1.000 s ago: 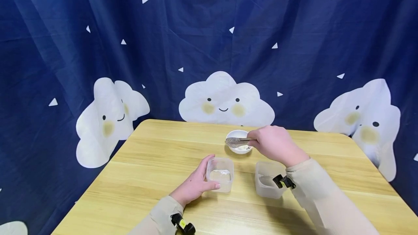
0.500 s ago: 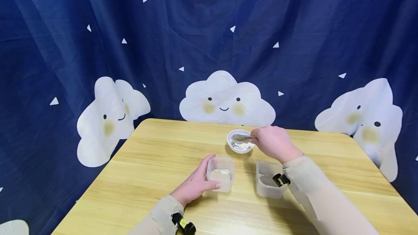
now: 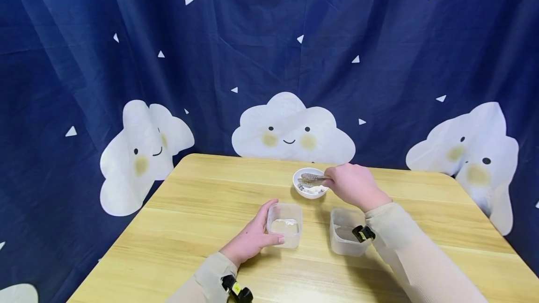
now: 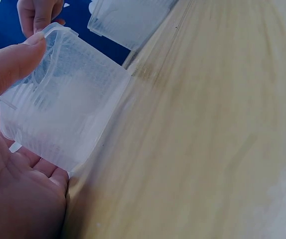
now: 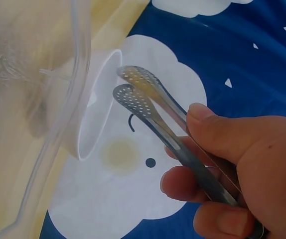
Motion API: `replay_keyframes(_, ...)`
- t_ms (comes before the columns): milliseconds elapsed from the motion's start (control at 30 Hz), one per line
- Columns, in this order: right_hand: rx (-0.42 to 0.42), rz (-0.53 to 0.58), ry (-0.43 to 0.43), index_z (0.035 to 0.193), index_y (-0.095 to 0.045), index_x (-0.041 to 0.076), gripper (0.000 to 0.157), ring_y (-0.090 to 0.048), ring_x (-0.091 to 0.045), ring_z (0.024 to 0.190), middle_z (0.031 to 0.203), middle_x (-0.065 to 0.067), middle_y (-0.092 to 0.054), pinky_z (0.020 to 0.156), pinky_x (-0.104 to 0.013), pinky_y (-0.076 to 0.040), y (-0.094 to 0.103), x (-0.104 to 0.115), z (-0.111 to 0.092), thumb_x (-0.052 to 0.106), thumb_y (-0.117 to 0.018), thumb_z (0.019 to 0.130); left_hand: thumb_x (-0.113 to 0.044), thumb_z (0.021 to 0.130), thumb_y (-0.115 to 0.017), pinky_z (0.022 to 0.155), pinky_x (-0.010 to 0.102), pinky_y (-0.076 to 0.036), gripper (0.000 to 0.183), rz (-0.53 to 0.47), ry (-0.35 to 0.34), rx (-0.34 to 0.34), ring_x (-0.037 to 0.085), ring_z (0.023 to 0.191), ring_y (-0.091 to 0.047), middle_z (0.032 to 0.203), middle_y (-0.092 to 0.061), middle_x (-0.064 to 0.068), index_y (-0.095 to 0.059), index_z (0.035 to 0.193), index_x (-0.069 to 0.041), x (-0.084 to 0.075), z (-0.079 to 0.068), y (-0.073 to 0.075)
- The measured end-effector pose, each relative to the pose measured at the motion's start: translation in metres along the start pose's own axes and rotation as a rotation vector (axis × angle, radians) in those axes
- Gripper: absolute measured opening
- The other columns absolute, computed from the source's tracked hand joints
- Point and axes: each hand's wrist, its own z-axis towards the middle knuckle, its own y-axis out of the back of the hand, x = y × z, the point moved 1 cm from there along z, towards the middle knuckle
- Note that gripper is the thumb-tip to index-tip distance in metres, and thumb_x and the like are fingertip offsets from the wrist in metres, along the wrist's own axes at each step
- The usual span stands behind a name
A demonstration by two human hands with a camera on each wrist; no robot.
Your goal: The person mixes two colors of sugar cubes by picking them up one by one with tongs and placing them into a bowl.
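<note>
My left hand (image 3: 252,237) holds a clear square plastic container (image 3: 290,241), thumb on the near side and fingers round the far side. Something whitish shows in its bottom. My right hand (image 3: 353,183) pinches metal tongs (image 3: 311,177) between thumb and fingers. Their perforated tips (image 5: 133,102) stand slightly apart in the right wrist view. The tongs reach over a small white bowl (image 3: 301,194), which contains several small white and grey pieces (image 3: 313,191). Whether the tips touch any piece, I cannot tell.
A second clear square container (image 3: 343,248) stands under my right forearm, with its greyish inside partly hidden. The wooden table (image 3: 202,205) ends at a blue curtain (image 3: 269,50) with clouds, just behind the bowl.
The tongs have moved slightly right from the bowl's left rim to above its middle, and their tips have spread apart. My left hand and its container have stayed in place.
</note>
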Motion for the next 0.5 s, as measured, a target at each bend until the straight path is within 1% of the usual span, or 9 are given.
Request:
replay_keyframes(233, -0.020, 0.029, -0.014, 0.076, -0.061, 0.022, 0.023, -0.052, -0.016, 0.057, 0.066, 0.009, -0.056, 0.046, -0.039, -0.040, 0.008, -0.005, -0.010, 0.032, -0.075, 0.091, -0.013, 0.083, -0.082, 0.120, 0.047, -0.020, 0.104, -0.012, -0.005, 0.001, 0.023, 0.146, -0.031, 0.164, -0.027, 0.010, -0.016, 0.162, -0.020, -0.001, 0.000, -0.001)
replay_keyframes(367, -0.045, 0.051, -0.011, 0.075, -0.058, 0.021, 0.026, -0.048, -0.016, 0.057, 0.065, 0.008, -0.051, 0.048, -0.039, -0.040, 0.010, -0.010, -0.019, 0.032, -0.074, 0.093, -0.012, 0.083, -0.082, 0.120, 0.046, -0.022, 0.104, -0.023, -0.006, 0.002, 0.023, 0.144, -0.034, 0.163, -0.029, 0.010, -0.016, 0.162, -0.019, -0.001, 0.000, -0.001)
replay_keyframes(433, -0.056, 0.063, -0.010, 0.076, -0.058, 0.020, 0.025, -0.047, -0.015, 0.059, 0.066, 0.008, -0.050, 0.050, -0.038, -0.040, 0.010, -0.014, -0.024, 0.031, -0.072, 0.094, -0.011, 0.082, -0.082, 0.119, 0.046, -0.022, 0.104, -0.024, -0.007, 0.002, 0.024, 0.143, -0.035, 0.162, -0.030, 0.010, -0.016, 0.162, -0.020, -0.001, 0.000, -0.001)
replay_keyframes(500, -0.058, 0.076, -0.019, 0.081, -0.060, 0.019, 0.020, -0.049, -0.016, 0.060, 0.068, 0.007, -0.052, 0.052, -0.039, -0.042, 0.011, -0.018, -0.031, 0.029, -0.069, 0.096, -0.012, 0.082, -0.082, 0.120, 0.047, -0.022, 0.104, -0.015, -0.004, 0.000, 0.024, 0.144, -0.034, 0.163, -0.029, 0.010, -0.016, 0.162, -0.020, 0.000, 0.000, -0.001)
